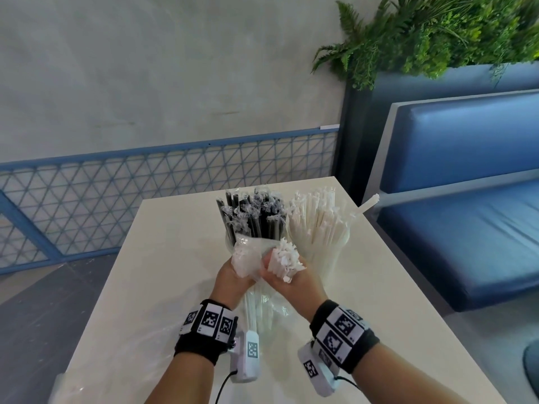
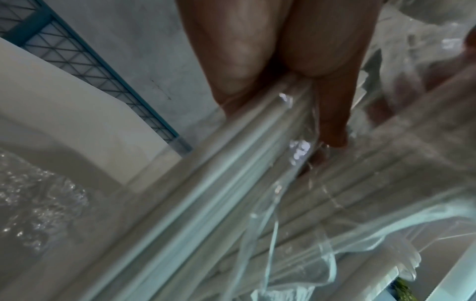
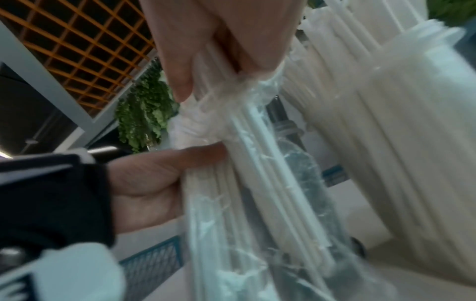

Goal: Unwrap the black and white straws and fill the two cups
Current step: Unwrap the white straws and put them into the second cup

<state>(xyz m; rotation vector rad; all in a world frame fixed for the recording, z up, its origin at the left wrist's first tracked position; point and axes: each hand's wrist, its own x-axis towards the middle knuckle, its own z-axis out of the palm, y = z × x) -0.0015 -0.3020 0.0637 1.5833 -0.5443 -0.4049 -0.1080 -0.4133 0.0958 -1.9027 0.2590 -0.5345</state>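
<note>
Two clear cups stand at the far middle of the table: one packed with black straws (image 1: 252,215), the other (image 1: 326,252) with white straws (image 1: 318,217). In front of them my left hand (image 1: 233,275) grips a clear plastic bag (image 1: 248,258) that still holds white straws (image 2: 231,183). My right hand (image 1: 291,282) grips a bunch of white straws (image 1: 285,260) whose tops stick out of the bag. In the right wrist view my fingers (image 3: 180,77) curl round the straws and the bunched plastic (image 3: 226,106), with the white-straw cup (image 3: 412,142) close by.
The white table (image 1: 145,272) carries crumpled clear plastic (image 1: 140,342) at its near left. A blue bench (image 1: 466,228) runs along the right, with a planter (image 1: 437,30) behind it. A mesh railing (image 1: 145,185) stands beyond the table's far edge.
</note>
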